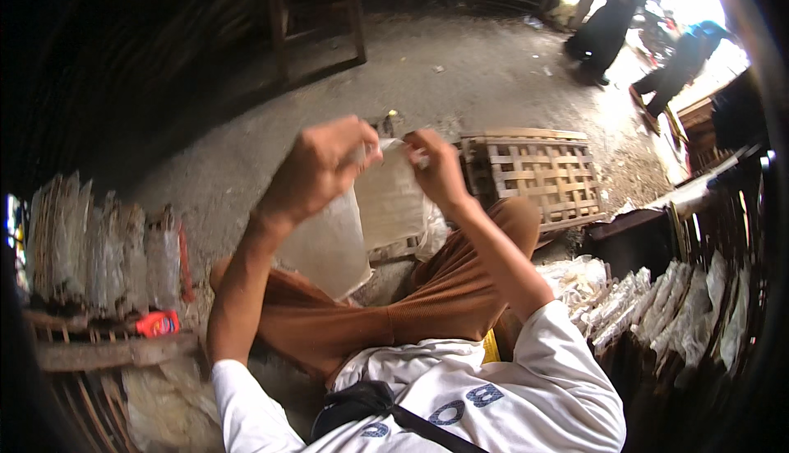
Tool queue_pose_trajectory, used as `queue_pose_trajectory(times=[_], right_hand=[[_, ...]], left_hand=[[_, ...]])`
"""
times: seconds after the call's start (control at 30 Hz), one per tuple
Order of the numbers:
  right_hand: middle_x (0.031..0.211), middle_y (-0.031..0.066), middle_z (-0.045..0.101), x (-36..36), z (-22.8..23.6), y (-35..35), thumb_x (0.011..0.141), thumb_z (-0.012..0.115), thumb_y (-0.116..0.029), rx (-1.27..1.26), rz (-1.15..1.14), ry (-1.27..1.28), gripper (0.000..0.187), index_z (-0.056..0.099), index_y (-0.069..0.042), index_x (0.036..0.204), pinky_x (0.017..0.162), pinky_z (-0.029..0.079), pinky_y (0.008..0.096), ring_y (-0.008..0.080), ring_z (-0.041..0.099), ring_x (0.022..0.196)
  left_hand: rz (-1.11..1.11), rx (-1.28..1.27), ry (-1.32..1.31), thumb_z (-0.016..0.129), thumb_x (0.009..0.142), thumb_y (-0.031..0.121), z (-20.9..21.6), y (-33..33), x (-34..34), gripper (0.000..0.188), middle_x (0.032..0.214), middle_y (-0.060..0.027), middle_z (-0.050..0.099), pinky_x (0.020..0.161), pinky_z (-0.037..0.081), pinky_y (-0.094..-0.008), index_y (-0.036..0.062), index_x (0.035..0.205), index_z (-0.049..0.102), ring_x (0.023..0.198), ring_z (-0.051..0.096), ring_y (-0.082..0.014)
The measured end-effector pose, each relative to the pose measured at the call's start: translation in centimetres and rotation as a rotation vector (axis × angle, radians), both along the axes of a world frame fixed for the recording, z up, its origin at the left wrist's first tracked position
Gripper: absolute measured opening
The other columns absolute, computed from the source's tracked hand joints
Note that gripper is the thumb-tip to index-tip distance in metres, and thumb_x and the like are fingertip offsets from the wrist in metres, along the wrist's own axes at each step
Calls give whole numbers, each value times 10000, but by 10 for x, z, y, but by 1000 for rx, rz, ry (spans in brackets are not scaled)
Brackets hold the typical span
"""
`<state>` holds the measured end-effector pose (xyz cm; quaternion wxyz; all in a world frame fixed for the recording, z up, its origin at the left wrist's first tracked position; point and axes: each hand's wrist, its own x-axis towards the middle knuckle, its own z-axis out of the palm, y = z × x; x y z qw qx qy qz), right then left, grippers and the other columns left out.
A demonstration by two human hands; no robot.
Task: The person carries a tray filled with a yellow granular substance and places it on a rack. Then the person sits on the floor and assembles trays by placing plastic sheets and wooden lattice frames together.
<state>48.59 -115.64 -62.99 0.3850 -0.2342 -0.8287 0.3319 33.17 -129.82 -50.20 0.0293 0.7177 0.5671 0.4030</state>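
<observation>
My left hand [322, 165] is raised in front of me, its fingers pinched on the upper edge of a thin, pale translucent sheet [327, 243]. The sheet hangs down over my left shin. Close by on the right, my right hand [436, 167] has its fingertips pressed together at the top edge of pale sheet material. Between my hands and beyond the hanging sheet shows a flat, pale rectangular surface [390, 202]; where one ends and the other begins is hard to tell. Crumpled clear plastic [432, 231] lies beside it, near my right knee.
A woven bamboo rack [546, 175] lies on the floor at the right. Plastic-covered stacks stand at the left [107, 248] and right [657, 305]. A red packet [158, 323] rests on a wooden beam [123, 353]. Two people [612, 26] are near the bright opening.
</observation>
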Motion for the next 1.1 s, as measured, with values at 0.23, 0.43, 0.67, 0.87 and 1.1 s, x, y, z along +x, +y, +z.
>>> queue_pose_trajectory(times=[0.23, 0.43, 0.67, 0.87, 1.1], right_hand=[[953, 109, 606, 16, -31, 33, 806, 688, -136, -122, 170, -16, 278, 582, -29, 1039, 788, 505, 374, 236, 605, 895], [1050, 132, 564, -15, -53, 36, 777, 731, -202, -5, 210, -159, 405, 556, -14, 1090, 836, 469, 418, 284, 557, 998], [944, 162, 528, -13, -75, 43, 794, 713, -238, 105, 85, 136, 440, 487, 10, 1077, 775, 446, 429, 313, 533, 870], [1330, 233, 375, 7, -41, 32, 752, 724, -472, -387, 270, 175, 925, 235, -14, 1390, 1015, 357, 442, 352, 405, 1228], [1318, 214, 321, -7, -52, 41, 659, 827, -389, 32, -175, 292, 1062, 168, -7, 1399, 1035, 318, 447, 355, 336, 1256]], left_hand=[[235, -52, -28, 686, 831, 143, -3, -12, -52, 109, 672, 20, 574, 487, 310, -240, 44, 823, 641, 556, 387, -41], [218, -85, -185, 596, 910, 203, -26, 19, -30, 177, 709, -9, 609, 537, 393, -242, 37, 876, 646, 589, 499, -78], [476, -243, -1042, 463, 964, 213, -21, 52, -45, 245, 981, -52, 617, 475, 480, -200, 108, 1180, 510, 780, 621, -93], [-7, -182, -1272, 348, 927, 55, -41, 126, 6, 393, 1250, -172, 506, 828, 557, -411, 92, 1316, 392, 1099, 558, -239], [-293, -237, -1276, 412, 876, 64, -49, 122, 25, 686, 1419, -185, 319, 966, 474, -466, -30, 1451, 50, 1168, 505, -257]])
